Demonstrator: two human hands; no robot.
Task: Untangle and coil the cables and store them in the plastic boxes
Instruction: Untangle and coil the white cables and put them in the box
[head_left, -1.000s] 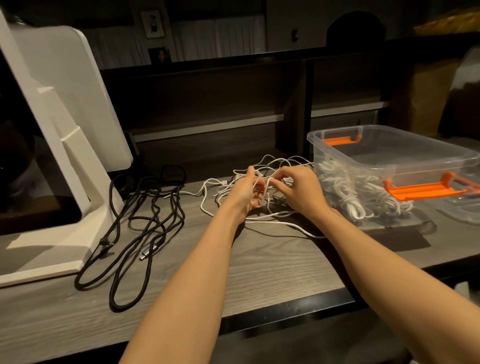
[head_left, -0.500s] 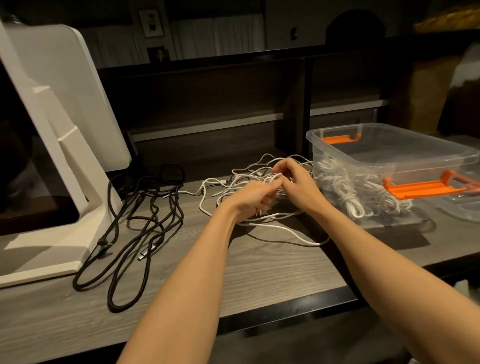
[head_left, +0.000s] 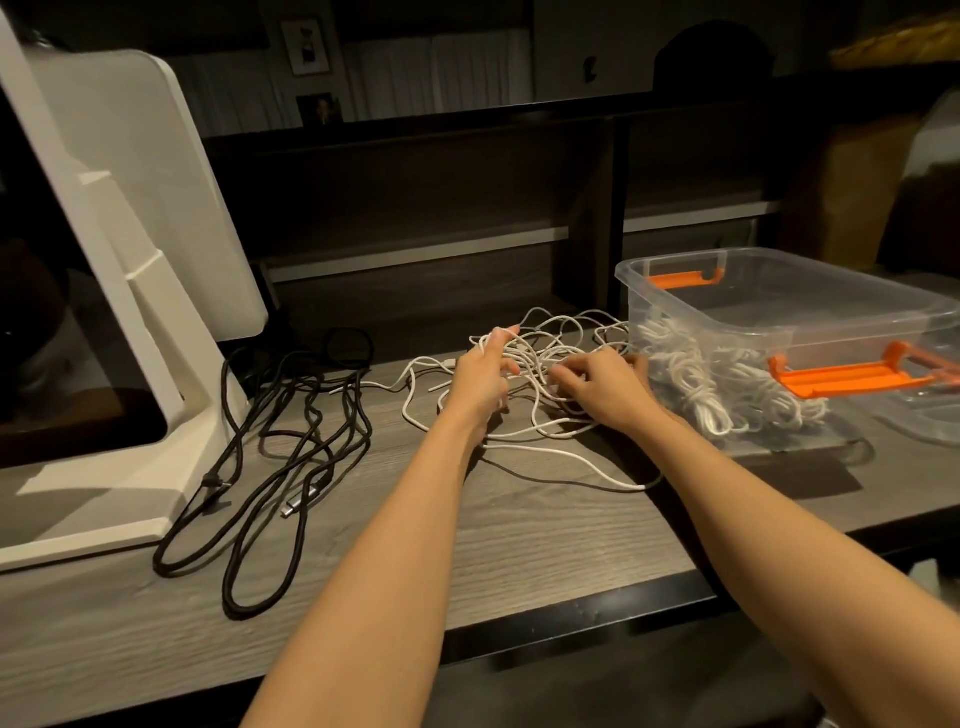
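- The left hand (head_left: 480, 376) is raised over the left side of the white cable tangle (head_left: 540, 364), with a loop of white cable hooked over its lifted fingers (head_left: 496, 335); the other fingers are curled toward the strands, so it holds the cable rather than lying flat.
- The right hand (head_left: 602, 387) sits low on the right side of the same tangle, fingers bent into the strands; it looks to be pinching or picking at them, though exactly which strand cannot be told.
- The white tangle lies on the tabletop (head_left: 519, 525) between the two hands, loose and knotted, one long end trailing toward the near edge. Untangling is under way, by my reading, and no coil has been formed from this cable yet.
- Just right of the hands stands a clear plastic box (head_left: 779, 291) with orange handles; bundled white cables (head_left: 717, 384) show through its wall, so part of the storing seems done.
- Left of the hands, well apart, the black cables (head_left: 291, 447) sprawl in long loops beside a white stand (head_left: 156, 260); they are uncoiled and untouched.
- Left to do, as I judge it: free the white tangle, coil it, box it, then the black ones.
- A second clear plastic piece (head_left: 924, 415) shows at the far right edge, whether box or lid I cannot tell.
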